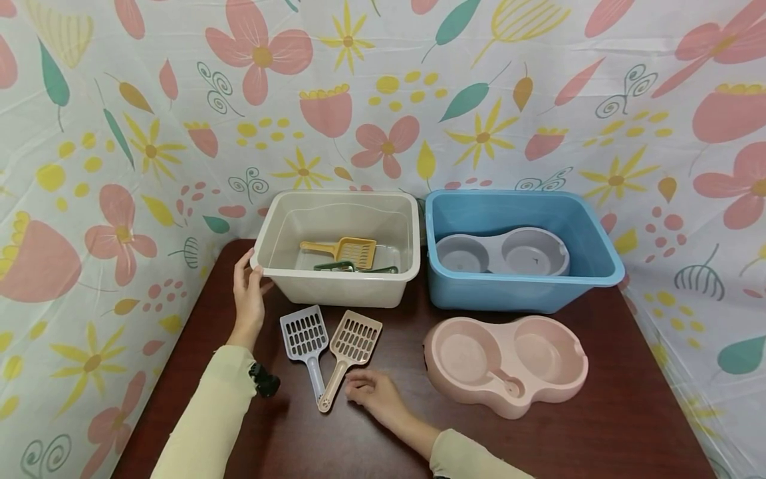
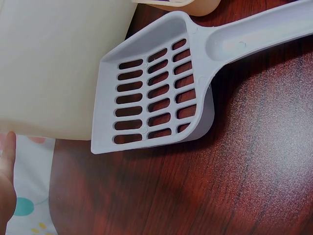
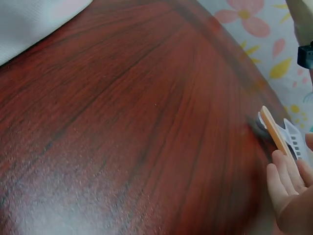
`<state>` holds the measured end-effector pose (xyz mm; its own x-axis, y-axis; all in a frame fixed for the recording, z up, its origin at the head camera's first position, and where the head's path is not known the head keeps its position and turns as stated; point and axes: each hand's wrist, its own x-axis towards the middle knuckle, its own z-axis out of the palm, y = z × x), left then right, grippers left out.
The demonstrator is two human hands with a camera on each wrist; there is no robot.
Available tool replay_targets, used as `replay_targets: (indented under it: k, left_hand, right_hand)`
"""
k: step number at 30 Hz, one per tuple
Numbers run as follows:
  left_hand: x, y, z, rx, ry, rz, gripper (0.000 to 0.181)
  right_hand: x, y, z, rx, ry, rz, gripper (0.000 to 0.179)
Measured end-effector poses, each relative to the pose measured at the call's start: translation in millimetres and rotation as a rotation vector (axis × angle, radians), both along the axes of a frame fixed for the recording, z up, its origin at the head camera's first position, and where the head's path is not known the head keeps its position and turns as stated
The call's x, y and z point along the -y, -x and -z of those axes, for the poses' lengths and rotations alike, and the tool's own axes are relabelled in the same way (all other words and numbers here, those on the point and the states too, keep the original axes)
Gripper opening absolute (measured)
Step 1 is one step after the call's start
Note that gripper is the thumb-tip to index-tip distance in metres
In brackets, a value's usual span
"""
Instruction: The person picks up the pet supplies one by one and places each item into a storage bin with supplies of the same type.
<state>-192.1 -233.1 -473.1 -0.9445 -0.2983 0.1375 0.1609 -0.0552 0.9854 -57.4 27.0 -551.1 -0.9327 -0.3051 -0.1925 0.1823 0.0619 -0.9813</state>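
My left hand [image 1: 248, 299] touches the left front corner of a beige bin [image 1: 335, 289]; in the left wrist view a straight finger [image 2: 7, 154] meets its side. Inside the bin lie a yellow litter scoop [image 1: 356, 251] and a dark green item [image 1: 335, 266], partly hidden by the front wall. Before the bin, a grey litter scoop [image 1: 305, 332] and a peach litter scoop [image 1: 354, 338] lie on the table, their handle ends meeting. My right hand [image 1: 377, 397], fingers loosely bent, is just right of the peach handle and holds nothing.
A blue bin [image 1: 491, 293] stands right of the beige one, with a grey double pet bowl [image 1: 497, 249] inside. In front of it sits a pink double pet bowl [image 1: 505, 359]. A flower-patterned cloth [image 1: 383, 80] hangs behind the dark red table [image 1: 395, 452].
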Motion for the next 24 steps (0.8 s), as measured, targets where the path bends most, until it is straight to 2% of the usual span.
replay_targets:
  k: [3,8,10,13,15,20,24]
  left_hand:
    - [0.1,0.0,0.6,0.007,0.000,-0.006,0.047]
    - [5.2,8.6,17.0,0.012,0.006,-0.027,0.046]
    - [3.7,7.0,14.1,0.011,0.016,-0.024,0.046]
    - [0.0,2.0,3.7,0.013,0.017,-0.015,0.046]
    - [-0.4,1.5,2.0,0.016,0.005,-0.014,0.047]
    - [6.4,11.9,20.2,0.012,-0.021,-0.035,0.046]
    - [5.9,12.0,22.2,0.002,-0.011,-0.047,0.046]
  right_hand:
    - [4,-2.8,2.1,0.049,0.040,-0.002,0.033]
    - [8,-5.3,5.2,0.079,0.074,-0.012,0.037]
    - [9,-5.4,6.7,0.086,0.079,-0.014,0.039]
    - [11,-4.6,8.1,0.100,0.094,-0.008,0.042]
    - [12,-4.0,8.4,0.108,0.103,-0.004,0.043]
    - [16,-2.0,8.6,0.144,0.127,0.006,0.045]
    - [19,-0.3,7.7,0.204,0.150,0.032,0.048]
